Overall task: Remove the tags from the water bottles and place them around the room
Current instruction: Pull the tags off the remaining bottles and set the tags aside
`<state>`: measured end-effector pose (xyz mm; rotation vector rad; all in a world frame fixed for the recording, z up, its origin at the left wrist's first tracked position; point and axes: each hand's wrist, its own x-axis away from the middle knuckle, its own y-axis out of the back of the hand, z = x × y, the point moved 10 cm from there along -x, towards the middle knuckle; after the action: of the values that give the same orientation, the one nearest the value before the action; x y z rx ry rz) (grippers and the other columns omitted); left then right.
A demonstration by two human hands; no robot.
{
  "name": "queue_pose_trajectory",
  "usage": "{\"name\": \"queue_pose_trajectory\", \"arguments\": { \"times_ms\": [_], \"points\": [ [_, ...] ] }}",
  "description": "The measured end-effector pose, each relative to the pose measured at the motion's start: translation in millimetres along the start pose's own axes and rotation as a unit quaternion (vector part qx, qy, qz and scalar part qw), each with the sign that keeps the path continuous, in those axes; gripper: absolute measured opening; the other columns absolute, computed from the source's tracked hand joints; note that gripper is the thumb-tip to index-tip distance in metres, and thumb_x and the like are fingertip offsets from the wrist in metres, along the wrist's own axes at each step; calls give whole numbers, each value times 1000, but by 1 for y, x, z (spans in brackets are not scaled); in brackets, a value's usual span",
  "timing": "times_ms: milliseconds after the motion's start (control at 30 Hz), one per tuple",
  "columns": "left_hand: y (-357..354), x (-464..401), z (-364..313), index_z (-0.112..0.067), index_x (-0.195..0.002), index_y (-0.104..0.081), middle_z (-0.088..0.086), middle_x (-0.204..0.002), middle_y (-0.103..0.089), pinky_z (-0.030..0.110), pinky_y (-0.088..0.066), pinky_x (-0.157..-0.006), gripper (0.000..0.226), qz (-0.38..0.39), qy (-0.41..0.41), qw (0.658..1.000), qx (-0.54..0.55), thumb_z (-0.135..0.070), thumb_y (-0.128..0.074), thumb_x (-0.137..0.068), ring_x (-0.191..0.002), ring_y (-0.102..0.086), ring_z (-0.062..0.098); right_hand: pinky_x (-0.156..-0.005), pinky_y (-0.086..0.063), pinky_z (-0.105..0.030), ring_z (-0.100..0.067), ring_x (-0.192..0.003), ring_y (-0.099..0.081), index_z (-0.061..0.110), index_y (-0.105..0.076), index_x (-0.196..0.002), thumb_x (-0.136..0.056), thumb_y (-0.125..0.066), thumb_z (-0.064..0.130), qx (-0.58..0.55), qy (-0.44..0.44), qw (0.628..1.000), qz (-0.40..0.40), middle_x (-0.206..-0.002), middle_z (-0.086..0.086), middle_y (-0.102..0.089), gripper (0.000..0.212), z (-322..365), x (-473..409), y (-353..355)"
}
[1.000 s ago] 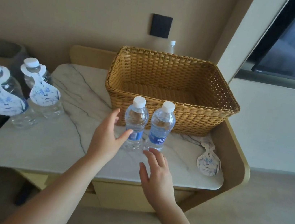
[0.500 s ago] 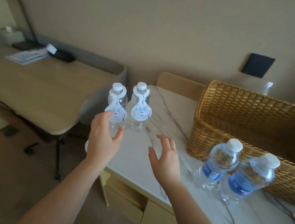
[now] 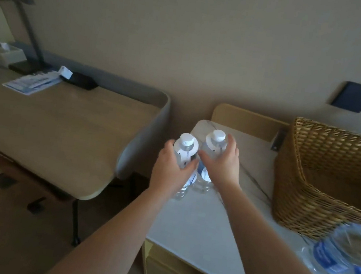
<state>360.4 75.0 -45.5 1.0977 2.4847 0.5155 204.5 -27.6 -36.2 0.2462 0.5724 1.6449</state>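
Observation:
Two clear water bottles with white caps and white paper tags round their necks stand at the left corner of the marble table top (image 3: pixel 197 227). My left hand (image 3: pixel 171 171) is wrapped around the left tagged bottle (image 3: pixel 186 147). My right hand (image 3: pixel 221 163) grips the right tagged bottle (image 3: pixel 217 142). The hands hide most of both tags. Two untagged bottles (image 3: pixel 344 250) with blue labels stand blurred at the lower right, in front of the basket.
A wicker basket (image 3: pixel 322 180) fills the right of the marble table. A wooden desk (image 3: pixel 60 124) stands to the left with a lamp (image 3: pixel 20 28), a leaflet (image 3: pixel 31 82) and a black device (image 3: pixel 82 80). A dark wall panel (image 3: pixel 354 97) hangs above.
My view swung left from the untagged bottles. Both hands moved to the tagged bottles and closed around them, one in each hand.

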Motion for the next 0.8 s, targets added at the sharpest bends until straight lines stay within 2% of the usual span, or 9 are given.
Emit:
{"name": "queue_pose_trajectory", "arguments": {
  "times_ms": [100, 167, 267, 367, 433, 533, 633, 800],
  "points": [
    [-1, -4, 3, -23, -103, -46, -3, -104, -60, 27, -43, -73, 51, 1, -14, 1000, 9, -49, -75, -71, -95, -60, 17, -81, -39, -30, -20, -109, -53, 18, -44, -128, -72, -77, 34, 32, 14, 999, -23, -126, -4, -54, 67, -5, -4, -1],
    [-2, -7, 2, -23, -101, -46, -2, -102, -60, 27, -43, -73, 50, 0, -25, 1000, 6, -47, -76, -70, -92, -60, 17, -76, -40, -28, -16, -95, -53, 20, -48, -120, -70, -80, 34, 32, 8, 998, -45, -116, -2, -56, 62, -10, -3, 7],
    [-7, -8, -2, -22, -101, -46, -1, -102, -61, 30, -47, -75, 49, 10, -32, 999, 8, -46, -76, -70, -93, -60, 19, -67, -39, -24, -16, -88, -55, 22, -48, -103, -67, -83, 34, 15, 6, 997, -69, -104, 0, -58, 51, -16, 3, 24],
    [-23, -5, -9, -20, -105, -49, -1, -105, -61, 34, -50, -80, 51, 32, -40, 999, 19, -45, -76, -70, -97, -60, 19, -59, -34, -18, -6, -75, -50, 24, -45, -89, -65, -84, 31, 6, 10, 996, -87, -90, 7, -54, 46, -22, 15, 43],
    [-36, 0, -19, -20, -105, -49, -2, -103, -61, 33, -50, -79, 51, 46, -55, 997, 22, -46, -76, -70, -96, -60, 19, -57, -32, -18, -5, -71, -47, 22, -44, -84, -65, -84, 31, 7, 9, 995, -104, -84, 7, -52, 45, -28, 24, 58],
    [-57, 9, -32, -23, -105, -49, -3, -101, -60, 32, -49, -75, 51, 70, -68, 995, 26, -49, -74, -69, -92, -59, 18, -58, -34, -20, -10, -73, -49, 16, -47, -88, -65, -83, 30, 16, -7, 992, -122, -88, -1, -54, 44, -39, 36, 83],
    [-77, 18, -43, -25, -101, -46, -3, -95, -59, 30, -45, -68, 47, 96, -73, 992, 24, -49, -72, -69, -86, -59, 19, -59, -32, -13, -11, -78, -49, 19, -49, -94, -65, -82, 32, 33, -24, 990, -132, -95, -1, -56, 45, -50, 50, 108],
    [-102, 33, -60, -27, -101, -43, -1, -97, -58, 29, -42, -67, 46, 130, -74, 988, 35, -47, -73, -72, -86, -59, 19, -61, -30, -9, -10, -87, -48, 23, -53, -109, -64, -82, 32, 67, -31, 986, -149, -104, 1, -55, 55, -59, 73, 135]
  ]
}}
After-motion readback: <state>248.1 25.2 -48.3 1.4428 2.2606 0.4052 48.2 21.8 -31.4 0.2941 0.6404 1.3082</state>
